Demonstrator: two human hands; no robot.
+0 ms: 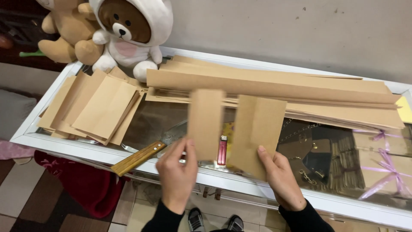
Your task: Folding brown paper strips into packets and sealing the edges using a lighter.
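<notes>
Above the glass-topped white worktop [56, 144], from the head view, the left hand [177, 174] pinches a narrow brown card strip [206, 122] and the right hand [281, 176] a wider brown card piece [257, 133]. Either could slip onto the wooden-handled knife [141, 155] or red lighter [222, 150] below, since both grips catch only the bottom edges.

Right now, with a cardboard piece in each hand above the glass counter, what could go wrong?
1. The knife lies on the glass counter just beside the left hand; its wooden handle sticks out past the edge, so a careless move could knock it off toward the feet.
2. The red lighter rests close under the narrow cardboard piece and could be swept away.
3. The wider cardboard piece, pinched by the right hand at one corner, may slip.
</notes>
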